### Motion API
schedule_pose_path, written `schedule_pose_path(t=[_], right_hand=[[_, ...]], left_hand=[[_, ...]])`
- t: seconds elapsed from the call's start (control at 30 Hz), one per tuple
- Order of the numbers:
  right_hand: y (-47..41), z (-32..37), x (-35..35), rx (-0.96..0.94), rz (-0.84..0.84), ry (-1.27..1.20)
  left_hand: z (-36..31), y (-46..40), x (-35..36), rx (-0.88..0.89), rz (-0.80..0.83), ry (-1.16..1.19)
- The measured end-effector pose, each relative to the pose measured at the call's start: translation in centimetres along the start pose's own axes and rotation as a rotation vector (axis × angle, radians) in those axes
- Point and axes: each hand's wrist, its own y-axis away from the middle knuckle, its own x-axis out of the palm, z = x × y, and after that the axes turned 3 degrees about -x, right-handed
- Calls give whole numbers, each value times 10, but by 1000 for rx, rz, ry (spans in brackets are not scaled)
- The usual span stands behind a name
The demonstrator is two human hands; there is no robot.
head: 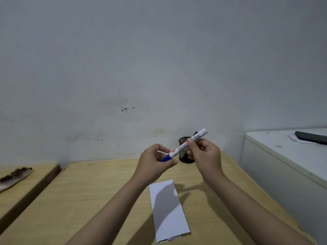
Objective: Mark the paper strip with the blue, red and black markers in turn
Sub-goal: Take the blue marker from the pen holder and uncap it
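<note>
Head view shows my two hands raised above the worktop, and between them I hold the blue board marker slanted, its white rear end up to the right and its blue cap end down to the left. My right hand has its grip pinching the white barrel near the middle, so the printed label faces me and the body does not turn. My left hand has its grip closed on the blue cap; I judge this is the hold for pulling the cap off, one hand fixing the barrel and the other one drawing along its axis. I cannot tell if the cap is already loosened, because the fingers cover the joint. The paper strip lies flat on the worktop just below the hands, long side running away from me, and I see no mark on it, so I think the task is at its first colour. Behind the marker stands a black mesh pen holder near the wall; something dark sticks out of it, probably another marker, but I cannot see the red one. On the white cabinet at the right lies a dark phone, well apart from my work.
</note>
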Motion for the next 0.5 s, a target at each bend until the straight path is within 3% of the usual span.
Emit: schedule_pose_path(t=[0.1,0.23,0.33,0.5], right_hand=[[1,1,0,18,32,-50],[10,-2,5,60,232,-23],[10,-6,7,52,247,-22],[2,-4,11,-13,294,-34]], left_hand=[[3,4,-2,14,-12,28],[-2,8,3,129,10,-37],[-1,9,4,195,-18,-111],[1,4,-7,127,48,-104]])
